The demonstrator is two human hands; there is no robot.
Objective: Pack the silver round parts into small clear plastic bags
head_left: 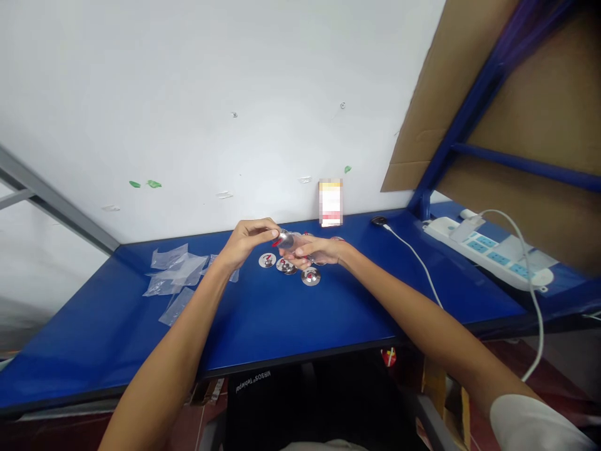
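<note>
Above the back of the blue table, a shiny silver disc (285, 240) with a red mark is held between my two hands. My left hand (246, 241) pinches its left edge with thumb and forefinger. On the other side, my right hand (315, 249) has its fingers curled around the disc and partly hides it. Below the hands lie several similar round metal discs with red marks, among them a disc at the left (267, 260) and a disc nearest me (310, 276). My right hand and wrist cover part of this group.
Clear plastic bags (181, 272) lie loosely at the left of the blue table (300, 319). A blurred card (331, 202) stands against the white wall. At right are a black device (378, 220) with a white cable and a white power strip (488, 250).
</note>
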